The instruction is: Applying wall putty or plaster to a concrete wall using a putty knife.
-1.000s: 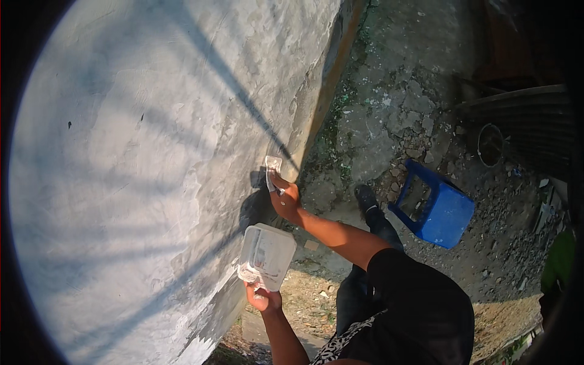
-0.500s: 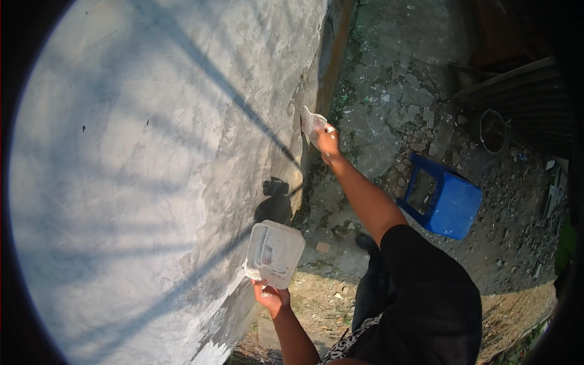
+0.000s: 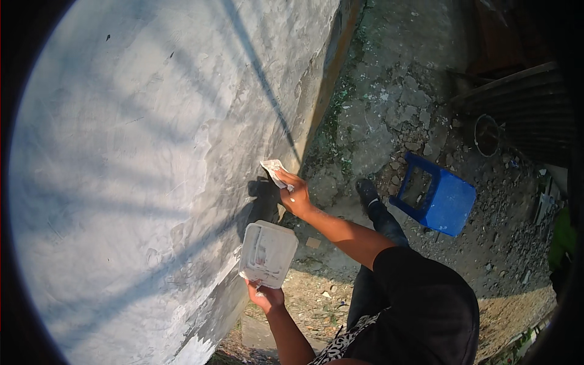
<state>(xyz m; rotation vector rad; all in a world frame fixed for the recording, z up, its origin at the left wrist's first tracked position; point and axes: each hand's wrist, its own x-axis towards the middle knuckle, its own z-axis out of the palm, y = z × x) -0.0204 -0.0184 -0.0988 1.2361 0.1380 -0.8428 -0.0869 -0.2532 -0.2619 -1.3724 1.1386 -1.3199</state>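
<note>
My left hand (image 3: 266, 297) grips the lower rim of a rectangular whitish plastic tub (image 3: 269, 250), its inside smeared with white paste. Bits of the paste stick to the fingers. Above the tub, my right hand (image 3: 294, 193) is closed around a flat, paste-covered putty spreader (image 3: 274, 169). The spreader lies close against the grey-white wall (image 3: 134, 158); whether its edge touches cannot be made out. White spots mark the back of that hand. Rough patches of paste show along the wall's lower part.
A blue plastic stool (image 3: 449, 201) lies tipped over on the broken, rubble-strewn ground (image 3: 420, 115) to the right. Beyond it are a round, hoop-like container (image 3: 487, 135) and dark corrugated sheeting (image 3: 523, 100). My shod foot (image 3: 367, 190) stands near the wall's base.
My right hand has moved the spreader toward me and left along the wall, closer to the tub. The tub has shifted slightly left. My foot now shows farther forward.
</note>
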